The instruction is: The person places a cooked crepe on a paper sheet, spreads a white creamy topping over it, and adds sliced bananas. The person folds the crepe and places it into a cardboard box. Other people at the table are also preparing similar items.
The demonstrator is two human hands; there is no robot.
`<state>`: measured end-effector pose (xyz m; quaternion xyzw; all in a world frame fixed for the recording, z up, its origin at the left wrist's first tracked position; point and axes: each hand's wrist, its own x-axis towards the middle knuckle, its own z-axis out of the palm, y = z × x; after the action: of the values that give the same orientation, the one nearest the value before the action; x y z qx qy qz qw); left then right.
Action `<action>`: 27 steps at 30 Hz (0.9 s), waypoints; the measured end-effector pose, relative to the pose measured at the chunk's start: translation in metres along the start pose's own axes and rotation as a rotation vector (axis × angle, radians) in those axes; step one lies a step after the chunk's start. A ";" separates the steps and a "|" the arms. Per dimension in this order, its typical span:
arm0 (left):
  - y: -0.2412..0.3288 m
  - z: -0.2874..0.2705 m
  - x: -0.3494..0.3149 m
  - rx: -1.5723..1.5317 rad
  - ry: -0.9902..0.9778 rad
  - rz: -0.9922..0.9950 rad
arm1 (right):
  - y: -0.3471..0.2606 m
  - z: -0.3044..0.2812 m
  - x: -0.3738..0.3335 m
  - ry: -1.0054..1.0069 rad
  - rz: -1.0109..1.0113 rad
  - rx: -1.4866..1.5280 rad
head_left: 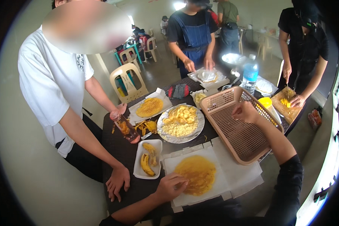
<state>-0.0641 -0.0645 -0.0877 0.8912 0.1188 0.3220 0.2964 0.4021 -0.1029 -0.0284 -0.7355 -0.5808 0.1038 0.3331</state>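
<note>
A thin round yellow wrapper, like a crepe [203, 169], lies flat on white paper [226, 165] in front of me. My left hand [171, 187] is at its left edge, fingers bent and closed together; what they hold, if anything, is too small to make out. Over the brown plastic basket [233, 139], my right hand [246, 112] is raised with its fingertips pinched, and I cannot make out anything in them. Beyond the paper stands a foil-covered plate [165, 138] with sliced bananas [182, 114] and a pale crumbly heap [180, 128].
A white tray [137, 165] holds bananas [147, 164]. Left of the plate are banana peels [148, 126], a tumbler [126, 130] and another wrapper [150, 107]. A co-worker's hand [118, 182] rests on the table's left. Farther back, a person cuts yellow food on a board [286, 107] beside a water bottle [250, 73].
</note>
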 end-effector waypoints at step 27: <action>-0.009 0.009 0.014 -0.118 0.006 -0.044 | -0.152 0.060 -0.006 -0.016 -0.335 -0.853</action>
<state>-0.0476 -0.0559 -0.0913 0.8684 0.1200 0.3243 0.3553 0.2484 -0.0707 0.0180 -0.7019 -0.6852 -0.1945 0.0082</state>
